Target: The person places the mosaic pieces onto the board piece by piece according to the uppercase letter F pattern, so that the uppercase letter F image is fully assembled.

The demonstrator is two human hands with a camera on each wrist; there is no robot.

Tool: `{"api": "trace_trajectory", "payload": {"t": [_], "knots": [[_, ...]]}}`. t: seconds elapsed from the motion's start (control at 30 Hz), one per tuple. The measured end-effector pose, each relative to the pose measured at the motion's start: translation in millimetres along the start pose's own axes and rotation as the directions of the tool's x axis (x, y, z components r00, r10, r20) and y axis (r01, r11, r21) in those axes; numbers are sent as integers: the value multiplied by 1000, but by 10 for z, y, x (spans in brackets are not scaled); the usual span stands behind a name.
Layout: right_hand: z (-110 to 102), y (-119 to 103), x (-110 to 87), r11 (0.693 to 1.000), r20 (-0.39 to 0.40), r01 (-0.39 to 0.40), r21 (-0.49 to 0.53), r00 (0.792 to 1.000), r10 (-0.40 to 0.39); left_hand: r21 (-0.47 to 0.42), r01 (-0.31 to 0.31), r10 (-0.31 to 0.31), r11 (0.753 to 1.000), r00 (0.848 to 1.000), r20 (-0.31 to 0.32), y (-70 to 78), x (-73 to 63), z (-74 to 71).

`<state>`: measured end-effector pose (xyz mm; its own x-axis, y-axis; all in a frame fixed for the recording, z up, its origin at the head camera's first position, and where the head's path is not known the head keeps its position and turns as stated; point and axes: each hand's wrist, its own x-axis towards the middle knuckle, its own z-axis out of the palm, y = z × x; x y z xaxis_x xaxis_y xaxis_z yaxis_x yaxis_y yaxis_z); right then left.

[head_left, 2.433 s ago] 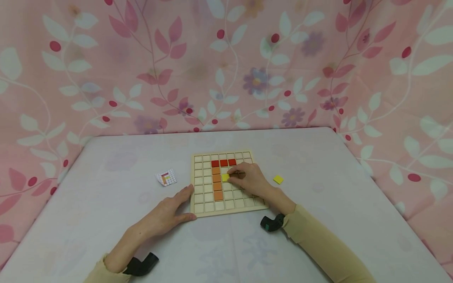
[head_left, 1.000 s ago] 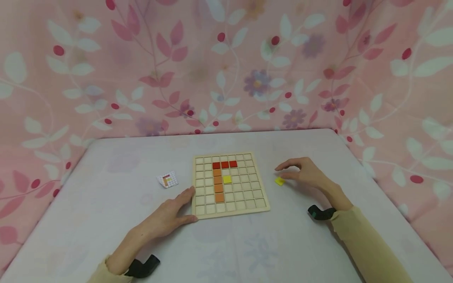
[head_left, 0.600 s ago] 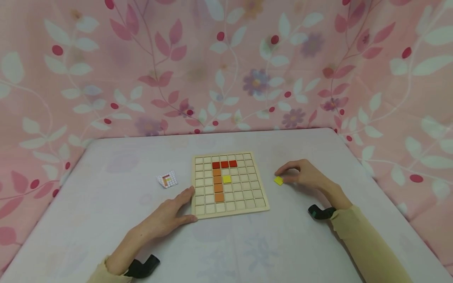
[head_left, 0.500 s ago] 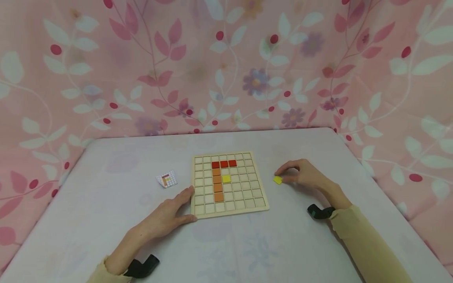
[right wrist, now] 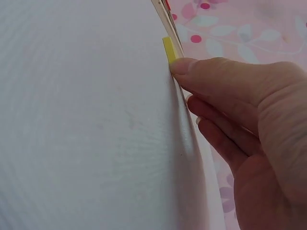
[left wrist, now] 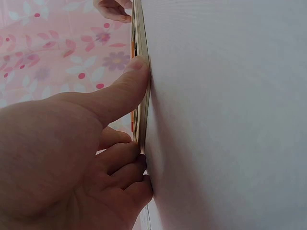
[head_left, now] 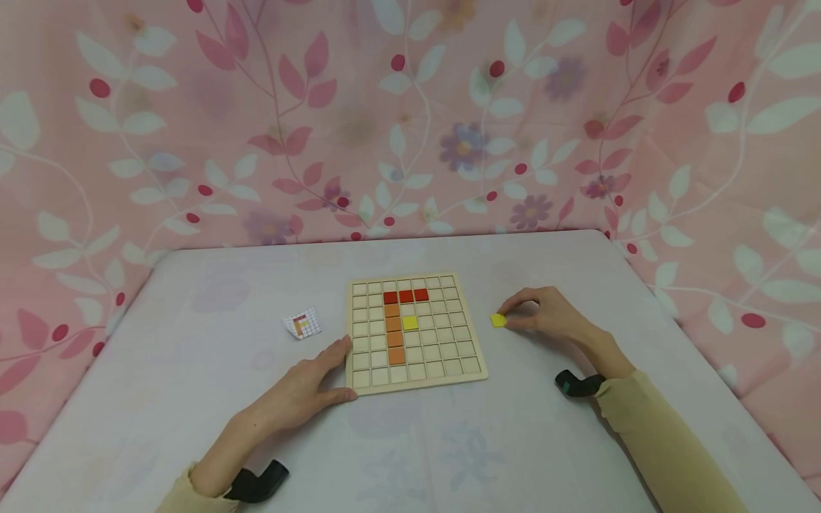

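Observation:
My right hand [head_left: 545, 313] pinches a yellow square tile [head_left: 497, 320] between thumb and fingertips, just right of the wooden grid board [head_left: 450, 351]. In the right wrist view the tile [right wrist: 169, 49] stands out beyond the thumb tip, close over the tabletop. My left hand [head_left: 298, 392] rests at the board's left side, fingers against the edge and thumb at the near corner. On the board lie a row of red tiles [head_left: 406, 296], a column of orange tiles [head_left: 394, 338] and one yellow tile [head_left: 410, 323] right of that column.
A small creased paper [head_left: 301, 324] with a coloured grid pattern lies left of the board. A pale cloth covers the table [head_left: 423, 442]. Behind it hangs a pink floral curtain [head_left: 359, 128]. Black camera mounts [head_left: 579, 385] sit at both wrists.
The right hand has left the yellow tile on the board and moved right to the loose one. It now pinches that tile, which has shifted slightly left. The left hand stays at the board.

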<state>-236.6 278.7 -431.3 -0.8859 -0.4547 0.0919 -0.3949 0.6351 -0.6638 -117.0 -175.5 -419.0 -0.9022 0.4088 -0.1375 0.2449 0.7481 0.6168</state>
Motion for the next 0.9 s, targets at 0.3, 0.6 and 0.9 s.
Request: {"api": "trace_trajectory", "payload": {"t": [0.3,0.6,0.9], "knots": [[-4,-27,24,1000,-43,8,-21,999,-9,1,-5,5,1000,1000,-8,-5,6,-9],[-9,-59,24,1000,-65,15,17,998,-13,-10,-12,12,1000,1000,-4,-10,13,6],[155,-393,197,996,-46,74,40,996,-72,-1,-24,24,1000,1000,-4,-21,-2,5]]}}
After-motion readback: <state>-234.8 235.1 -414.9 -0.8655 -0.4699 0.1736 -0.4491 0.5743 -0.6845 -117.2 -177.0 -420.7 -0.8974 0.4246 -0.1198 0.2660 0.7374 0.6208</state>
